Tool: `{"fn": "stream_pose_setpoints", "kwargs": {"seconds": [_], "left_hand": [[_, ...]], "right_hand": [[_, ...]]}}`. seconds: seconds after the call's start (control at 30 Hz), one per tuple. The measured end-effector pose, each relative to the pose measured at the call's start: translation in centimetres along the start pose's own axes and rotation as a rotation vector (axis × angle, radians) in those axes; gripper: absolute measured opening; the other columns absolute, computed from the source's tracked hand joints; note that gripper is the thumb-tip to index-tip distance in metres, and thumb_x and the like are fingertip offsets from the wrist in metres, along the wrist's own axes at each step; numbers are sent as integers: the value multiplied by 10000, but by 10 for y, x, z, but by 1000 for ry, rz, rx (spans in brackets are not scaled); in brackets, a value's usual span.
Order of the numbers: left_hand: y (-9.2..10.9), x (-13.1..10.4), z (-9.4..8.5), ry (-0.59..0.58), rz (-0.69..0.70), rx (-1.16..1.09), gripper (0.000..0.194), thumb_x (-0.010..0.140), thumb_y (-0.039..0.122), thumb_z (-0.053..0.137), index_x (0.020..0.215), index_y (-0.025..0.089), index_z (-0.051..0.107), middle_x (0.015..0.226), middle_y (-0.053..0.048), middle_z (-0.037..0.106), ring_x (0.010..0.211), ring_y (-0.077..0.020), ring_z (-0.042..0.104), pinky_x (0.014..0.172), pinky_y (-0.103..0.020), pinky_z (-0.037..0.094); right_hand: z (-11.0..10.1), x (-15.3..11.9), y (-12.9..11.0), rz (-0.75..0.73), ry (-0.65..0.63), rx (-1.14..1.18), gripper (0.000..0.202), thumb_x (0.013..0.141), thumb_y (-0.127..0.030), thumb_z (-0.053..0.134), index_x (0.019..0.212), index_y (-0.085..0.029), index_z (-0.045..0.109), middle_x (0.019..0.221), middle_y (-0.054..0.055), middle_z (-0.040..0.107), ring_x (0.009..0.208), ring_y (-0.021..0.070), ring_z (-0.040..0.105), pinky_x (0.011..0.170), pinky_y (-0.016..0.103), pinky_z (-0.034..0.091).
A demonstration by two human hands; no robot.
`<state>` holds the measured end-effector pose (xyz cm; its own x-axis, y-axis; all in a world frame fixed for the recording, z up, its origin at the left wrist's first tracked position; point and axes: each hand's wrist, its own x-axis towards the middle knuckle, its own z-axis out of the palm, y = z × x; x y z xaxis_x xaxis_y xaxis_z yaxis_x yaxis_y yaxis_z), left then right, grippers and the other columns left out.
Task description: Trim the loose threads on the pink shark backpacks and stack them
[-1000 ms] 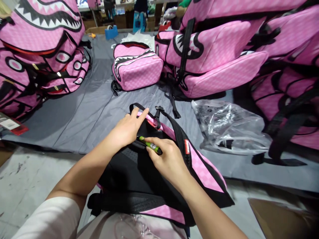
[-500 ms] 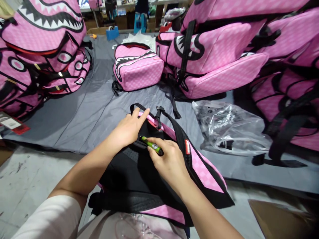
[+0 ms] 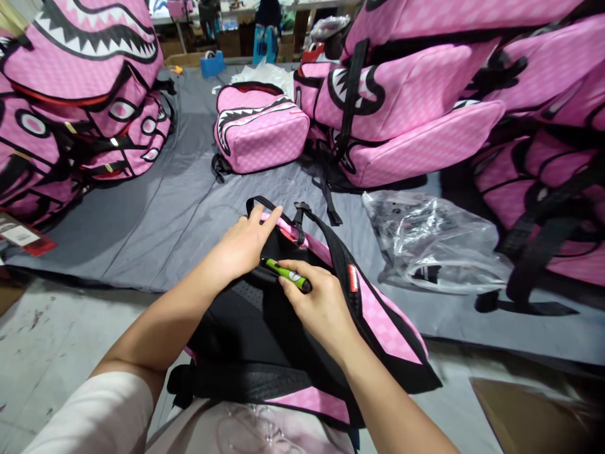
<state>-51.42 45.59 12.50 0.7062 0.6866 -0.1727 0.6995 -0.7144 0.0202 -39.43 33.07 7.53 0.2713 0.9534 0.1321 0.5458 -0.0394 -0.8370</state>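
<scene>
A pink-and-black backpack [image 3: 283, 340] lies in front of me, its black back panel and padded straps facing up. My right hand [image 3: 319, 302] is closed around a green marker pen [image 3: 287, 273] with black ends. The pen's tip reaches the black fabric beside my left hand. My left hand [image 3: 243, 246] grips the backpack's top edge by the black carry loop [image 3: 258, 200] and pink piping; some of its fingers are hidden behind the edge. On the right-hand shoulder strap [image 3: 347, 271] sits a small red label [image 3: 353, 278].
Pink shark-mouth backpacks are piled at left [image 3: 94, 94] and right [image 3: 401, 113] on the grey-covered table [image 3: 155, 233]. A smaller pink bag [image 3: 265, 135] stands between them. A clear plastic bag [image 3: 435, 246] lies at right. Farther back is a blue tape dispenser [image 3: 212, 64].
Almost nothing differs. The pen and my right hand have shifted very slightly; my left hand keeps its place on the backpack's top edge.
</scene>
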Motion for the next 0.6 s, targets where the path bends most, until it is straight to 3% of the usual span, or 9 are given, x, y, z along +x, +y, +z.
{"fn": "stream_pose_setpoints", "kwargs": {"seconds": [0.17, 0.23, 0.33, 0.4, 0.47, 0.53, 0.6], "left_hand": [[-4, -3, 1, 7, 52, -19, 952, 794, 49, 598, 1582, 219, 91, 1597, -193, 207, 1302, -351, 518, 998, -427, 502], [-9, -1, 4, 19, 52, -22, 965, 788, 80, 617, 1583, 223, 89, 1598, -189, 212, 1328, -362, 498, 1007, -425, 505], [-15, 5, 9, 46, 65, -1, 965, 785, 119, 629, 1583, 233, 99, 1589, -184, 244, 1339, -376, 486, 1011, -441, 510], [-17, 7, 11, 56, 81, 4, 951, 788, 126, 619, 1582, 240, 108, 1582, -176, 267, 1336, -372, 492, 1016, -444, 511], [-16, 7, 10, 55, 89, 1, 942, 788, 126, 609, 1582, 236, 114, 1575, -173, 279, 1319, -364, 509, 1020, -440, 508], [-14, 6, 8, 48, 86, -5, 930, 791, 130, 601, 1581, 234, 122, 1574, -173, 280, 1302, -357, 525, 1018, -440, 508], [-11, 6, 6, 34, 68, -12, 924, 793, 132, 599, 1580, 227, 125, 1579, -182, 270, 1305, -356, 523, 1020, -441, 504]], "right_hand": [[1, 0, -6, 73, -40, 138, 241, 808, -169, 642, 1022, -220, 742, 973, 32, 777, 847, 195, 706, 807, 326, 535], [-12, -5, -10, 82, -30, 184, 243, 816, -170, 637, 1030, -229, 735, 990, 24, 775, 879, 187, 710, 831, 321, 538], [-51, -23, -17, 45, 52, 315, 200, 830, -225, 645, 1018, -232, 714, 1178, 47, 731, 1068, 209, 687, 964, 368, 512], [-86, -39, -16, 25, 199, 386, 118, 826, -268, 640, 931, -229, 678, 1267, 69, 689, 1139, 241, 663, 1004, 430, 497], [-124, -51, -3, -11, 496, 430, 50, 814, -278, 589, 850, -245, 581, 1160, 65, 724, 1088, 254, 685, 974, 475, 512], [-157, -55, 28, -44, 817, 416, 115, 759, -266, 569, 848, -267, 497, 890, 28, 722, 947, 241, 711, 910, 457, 538], [-181, -52, 72, 91, 1029, 207, 160, 734, -278, 565, 856, -271, 462, 699, -17, 618, 727, 202, 676, 779, 386, 556]]}}
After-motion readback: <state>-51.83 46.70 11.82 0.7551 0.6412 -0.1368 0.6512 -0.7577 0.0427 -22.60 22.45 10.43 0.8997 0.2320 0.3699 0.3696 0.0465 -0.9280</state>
